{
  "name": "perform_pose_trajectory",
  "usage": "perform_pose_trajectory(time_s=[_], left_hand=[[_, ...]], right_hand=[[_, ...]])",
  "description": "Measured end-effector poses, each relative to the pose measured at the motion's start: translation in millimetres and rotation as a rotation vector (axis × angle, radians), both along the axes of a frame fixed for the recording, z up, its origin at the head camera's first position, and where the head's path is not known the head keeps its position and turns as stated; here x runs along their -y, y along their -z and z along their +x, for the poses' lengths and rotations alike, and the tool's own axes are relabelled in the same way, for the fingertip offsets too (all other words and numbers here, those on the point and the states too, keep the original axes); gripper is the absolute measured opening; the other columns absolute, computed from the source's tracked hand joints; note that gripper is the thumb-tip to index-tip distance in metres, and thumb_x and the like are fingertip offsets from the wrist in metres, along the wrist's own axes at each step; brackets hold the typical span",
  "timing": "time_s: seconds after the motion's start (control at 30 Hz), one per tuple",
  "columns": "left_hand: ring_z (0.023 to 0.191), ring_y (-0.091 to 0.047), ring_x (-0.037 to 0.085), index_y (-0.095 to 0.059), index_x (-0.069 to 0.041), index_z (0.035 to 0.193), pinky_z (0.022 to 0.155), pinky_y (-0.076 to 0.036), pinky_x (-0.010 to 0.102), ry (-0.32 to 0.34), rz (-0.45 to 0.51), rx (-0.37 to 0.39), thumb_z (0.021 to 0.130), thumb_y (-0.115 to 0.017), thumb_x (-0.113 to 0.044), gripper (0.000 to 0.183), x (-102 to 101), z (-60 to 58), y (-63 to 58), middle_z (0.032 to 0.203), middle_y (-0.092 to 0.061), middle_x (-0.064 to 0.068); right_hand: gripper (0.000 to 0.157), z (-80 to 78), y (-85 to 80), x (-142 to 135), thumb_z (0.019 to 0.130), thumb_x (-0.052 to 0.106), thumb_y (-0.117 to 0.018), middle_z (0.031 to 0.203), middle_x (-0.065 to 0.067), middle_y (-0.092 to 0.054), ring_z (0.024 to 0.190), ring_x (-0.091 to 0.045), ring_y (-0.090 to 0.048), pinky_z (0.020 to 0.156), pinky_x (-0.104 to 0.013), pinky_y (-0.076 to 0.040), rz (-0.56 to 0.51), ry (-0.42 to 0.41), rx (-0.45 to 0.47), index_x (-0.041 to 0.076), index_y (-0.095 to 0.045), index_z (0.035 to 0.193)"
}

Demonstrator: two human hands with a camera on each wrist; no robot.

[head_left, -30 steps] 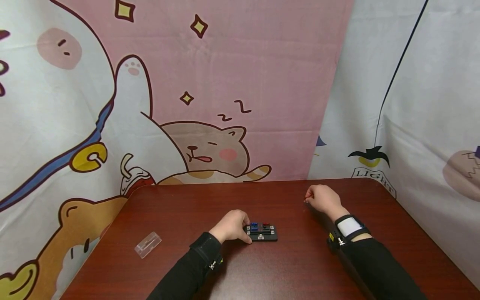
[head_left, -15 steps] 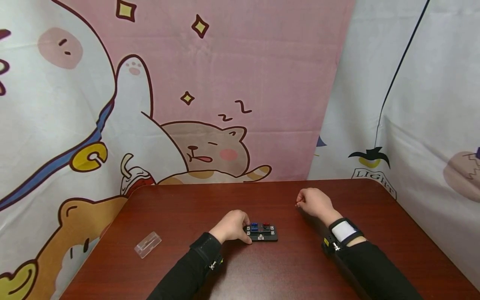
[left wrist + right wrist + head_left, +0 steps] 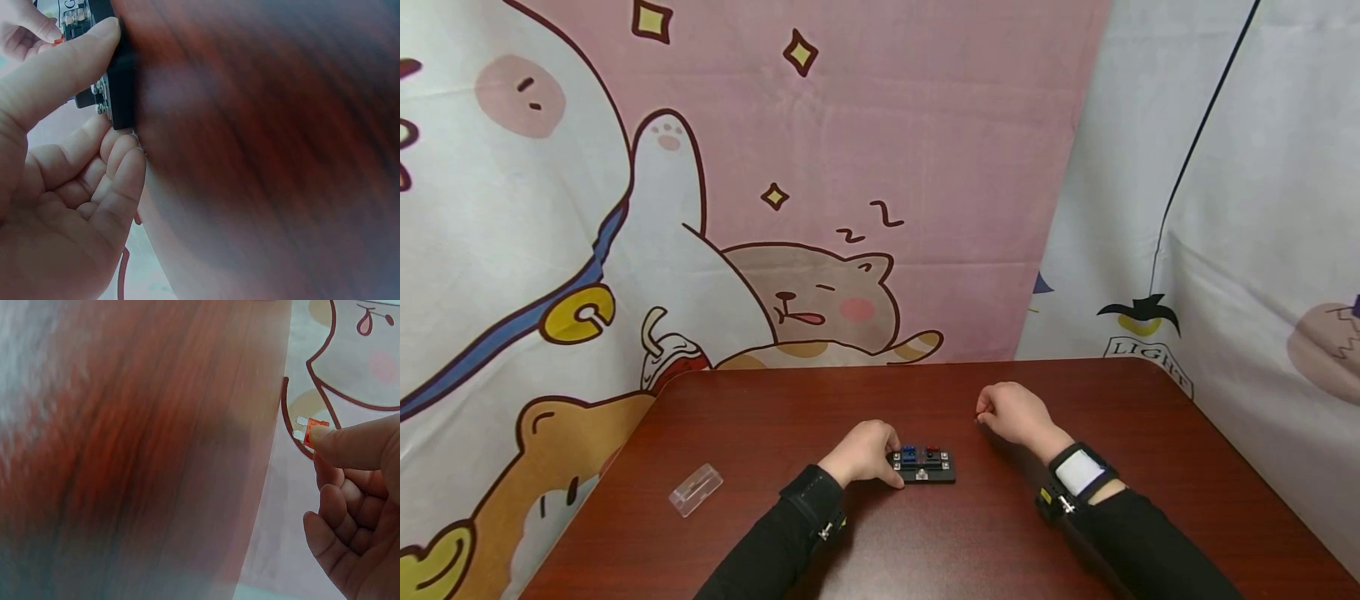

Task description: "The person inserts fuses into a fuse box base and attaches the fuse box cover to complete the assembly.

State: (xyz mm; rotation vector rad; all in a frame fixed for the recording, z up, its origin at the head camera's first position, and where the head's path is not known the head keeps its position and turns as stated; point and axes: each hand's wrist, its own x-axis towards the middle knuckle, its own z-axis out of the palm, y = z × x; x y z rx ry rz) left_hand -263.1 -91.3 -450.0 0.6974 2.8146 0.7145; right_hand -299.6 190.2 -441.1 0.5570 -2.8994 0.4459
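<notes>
A black fuse block (image 3: 931, 477) lies on the table, with blue and red blade fuses seated in its top. My left hand (image 3: 863, 452) grips its left end, thumb on the near side and fingers at the far side. In the left wrist view the thumb presses along the dark base (image 3: 122, 94), and small metal terminal screws show. To the right of the block, my right hand (image 3: 1018, 414) pinches an orange-red blade fuse (image 3: 317, 431) between thumb and forefinger. Two metal prongs stick out from it, and the other fingers are curled in.
A clear plastic cover (image 3: 696, 490) lies on the left part of the brown wooden table (image 3: 820, 400). Cartoon-printed cloth (image 3: 970, 167) hangs behind the table's far edge and along the right side.
My right hand has moved left and a little nearer, toward the fuse block, still pinching the fuse. The left hand and the block have stayed put.
</notes>
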Motion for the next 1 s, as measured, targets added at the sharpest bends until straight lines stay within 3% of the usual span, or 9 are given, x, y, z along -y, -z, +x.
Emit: perform_pose_trajectory(time_s=[1.0], left_hand=[[0.074, -0.054, 0.01, -0.07, -0.009, 0.09, 0.073, -0.047, 0.03, 0.001, -0.003, -0.01, 0.059, -0.096, -0.025, 0.043, 1, 0.0, 0.2, 0.081, -0.063, -0.004]], right_hand=[[0.021, 25.3, -0.9, 37, 0.08, 0.021, -0.083, 0.071, 0.013, -0.054, 0.071, -0.009, -0.048, 0.063, -0.029, -0.045, 0.003, -0.172, -0.125, 0.023, -0.063, 0.076]])
